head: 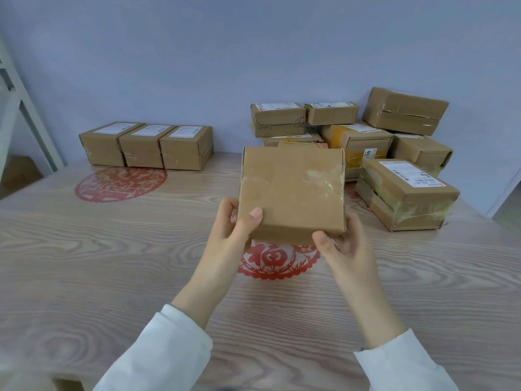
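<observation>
At the far left a white rack point(19, 114) stands by the blue wall. Next come three brown boxes point(146, 146) in a row at the back of the wooden table point(84, 263). They sit side by side and touch, and each has a white label on top. Just in front of them a round red paper shape point(121, 184) lies flat on the table. In the middle, the left hand point(231, 228) holds the left side of a plain box point(291, 190), with its thumb on the big face. The plain box is up in the air, above a second red shape point(277, 261). The right hand point(343, 244) grips its near right corner. The two hands are apart, one on each side. At the right a pile of boxes point(355, 136) sits by the wall, some on top of others, and one labelled box point(406, 193) lies nearest.
</observation>
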